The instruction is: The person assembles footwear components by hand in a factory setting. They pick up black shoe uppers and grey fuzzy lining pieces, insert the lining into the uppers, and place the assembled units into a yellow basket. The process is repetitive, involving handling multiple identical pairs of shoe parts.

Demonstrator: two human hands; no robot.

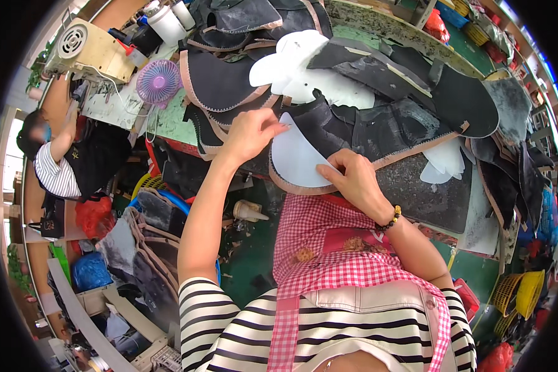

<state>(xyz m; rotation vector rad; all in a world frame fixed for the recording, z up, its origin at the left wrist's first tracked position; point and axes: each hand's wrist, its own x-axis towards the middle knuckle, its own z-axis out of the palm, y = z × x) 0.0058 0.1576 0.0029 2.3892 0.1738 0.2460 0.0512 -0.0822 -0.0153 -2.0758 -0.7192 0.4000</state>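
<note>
- Two hands work one piece: the left hand (pixel 249 131) pinches the upper corner of a white half-round insert (pixel 296 158), while the right hand (pixel 353 180) presses flat on its lower right edge, fingers together.
- The insert lies on a dark fabric panel with a tan edge (pixel 390 133), at the near edge of the green worktable (pixel 167 121), just above the red checked apron (pixel 328 242).
- The insert looks placed but not yet smoothed down; whether it is stuck cannot be told.
- Many more dark panels are heaped beyond, with other white inserts (pixel 304 68) among them, so most of the pile seems left to do.
- A small purple fan (pixel 158 80) stands at the left.
</note>
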